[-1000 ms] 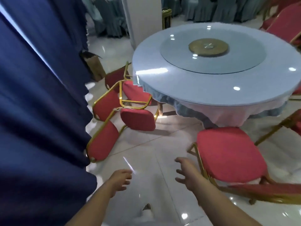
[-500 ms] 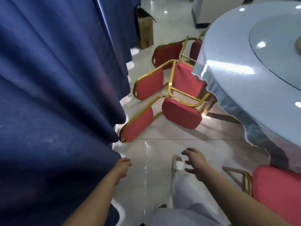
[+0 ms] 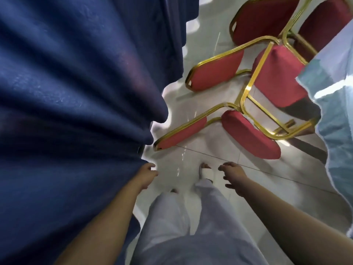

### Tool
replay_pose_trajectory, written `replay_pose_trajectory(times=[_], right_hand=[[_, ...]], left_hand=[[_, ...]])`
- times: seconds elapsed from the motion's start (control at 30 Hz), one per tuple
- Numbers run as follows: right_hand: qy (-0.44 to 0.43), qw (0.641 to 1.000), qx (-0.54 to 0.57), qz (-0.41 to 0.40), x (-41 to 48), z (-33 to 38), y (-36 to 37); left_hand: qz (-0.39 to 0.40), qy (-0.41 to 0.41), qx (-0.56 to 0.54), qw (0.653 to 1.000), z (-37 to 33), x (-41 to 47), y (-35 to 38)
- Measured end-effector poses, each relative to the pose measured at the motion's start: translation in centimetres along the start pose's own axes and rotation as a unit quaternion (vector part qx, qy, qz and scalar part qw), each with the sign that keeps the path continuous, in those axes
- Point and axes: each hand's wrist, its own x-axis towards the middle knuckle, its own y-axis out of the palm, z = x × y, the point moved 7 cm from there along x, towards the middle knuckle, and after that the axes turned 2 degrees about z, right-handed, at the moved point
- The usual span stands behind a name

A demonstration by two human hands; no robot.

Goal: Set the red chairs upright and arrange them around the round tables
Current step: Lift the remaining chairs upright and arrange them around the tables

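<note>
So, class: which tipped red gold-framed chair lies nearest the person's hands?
The red-cushioned, gold-framed chair lowest in view; the middle chair and far chair lie behind it.

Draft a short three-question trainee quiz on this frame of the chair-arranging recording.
1. True or false: the left hand grips part of a chair.
2. Multiple choice: the nearest red chair is A) standing upright, B) tipped over on the floor, C) lifted off the floor in both hands.
3. Fill in: the big curtain on the person's left is dark ____.

Key: 1 false, the left hand holds nothing, and neither does the right hand; 2 B; 3 blue.
</note>
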Motion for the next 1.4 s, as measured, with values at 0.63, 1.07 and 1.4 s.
replay_pose_trajectory(times=[0.63, 1.07, 1.4], right_hand=[[0.082, 0.989, -0.108, -0.065, 18.2, 0.5, 5.9], [0.021, 0.998, -0.032, -0.047, 13.3, 2.0, 12.3], [0.019, 0.994, 0.081, -0.072, -2.1, -9.6, 10.4]], left_hand=[[0.043, 0.119, 0.325, 0.937, -7.4, 34.1, 2.0], [0.059, 0.191, 0.463, 0.863, -9.6, 28.9, 3.7], [0.073, 0.165, 0.437, 0.881, -8.9, 7.1, 7.7]])
